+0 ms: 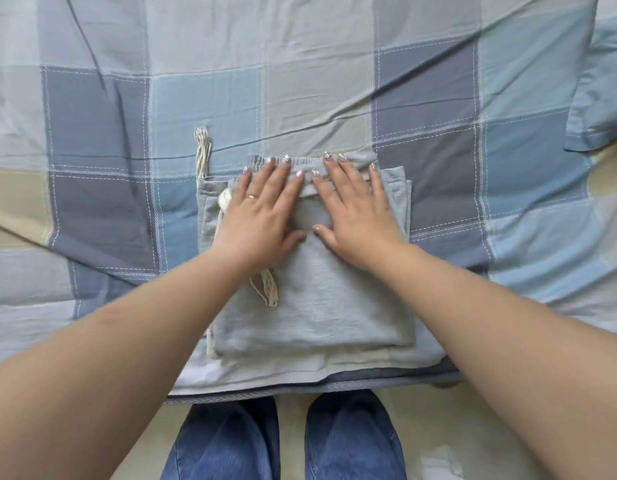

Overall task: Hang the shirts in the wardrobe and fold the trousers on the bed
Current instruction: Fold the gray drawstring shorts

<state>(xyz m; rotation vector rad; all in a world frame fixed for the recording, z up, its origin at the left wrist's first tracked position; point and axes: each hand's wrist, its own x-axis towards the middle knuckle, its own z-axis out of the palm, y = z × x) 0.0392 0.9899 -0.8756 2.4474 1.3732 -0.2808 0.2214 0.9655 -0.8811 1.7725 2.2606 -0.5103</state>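
A pair of light grey trousers [321, 306] lies folded into a rough rectangle on the checked bed cover [103, 126], close to the bed's near edge. Its elastic waistband points away from me. Cream drawstring tassels [202, 150] stick out at the far left, and another tassel [267, 289] lies on the fold. My left hand [262, 209] presses flat on the upper left of the bundle, fingers straight. My right hand [355, 209] presses flat beside it on the upper right. Both sets of fingertips reach the waistband.
A blue pillow [604, 84] lies at the far right of the bed. The bed's near edge [300, 389] runs just below the trousers. My legs in blue jeans [231, 441] stand on the pale floor against that edge.
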